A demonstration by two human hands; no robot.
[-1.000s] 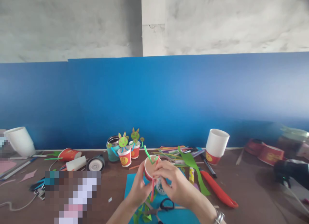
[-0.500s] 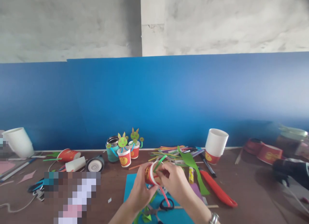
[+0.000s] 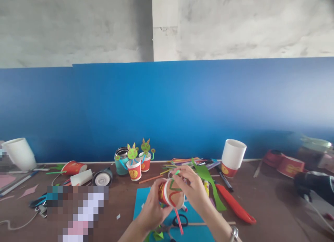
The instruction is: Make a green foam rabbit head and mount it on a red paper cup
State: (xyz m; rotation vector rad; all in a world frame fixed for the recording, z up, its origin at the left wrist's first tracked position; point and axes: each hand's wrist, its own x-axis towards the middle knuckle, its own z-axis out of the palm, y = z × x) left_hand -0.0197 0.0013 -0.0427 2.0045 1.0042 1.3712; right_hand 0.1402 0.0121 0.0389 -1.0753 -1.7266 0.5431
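"While the left hand [image 3: 153, 203] has the paper cup [image 3: 177, 198], how do its fingers sit?"

"Wrapped around the cup's left side, thumb underneath, holding it tilted in the lower middle of the frame. You can see its beige round end and white rim between the two hands."

"And the right hand [image 3: 194, 188]?"

"Its fingers curl at the cup's upper right, right by the tip of the green straw [image 3: 177, 172]. I cannot tell whether they are closed on it."

"What's that pink below?"

"A pink straw [image 3: 179, 222], slanting down from the cup's lower edge, near the black-handled scissors [image 3: 180, 219]. Those lie over a blue sheet [image 3: 199, 232] on the bench [image 3: 122, 196]."
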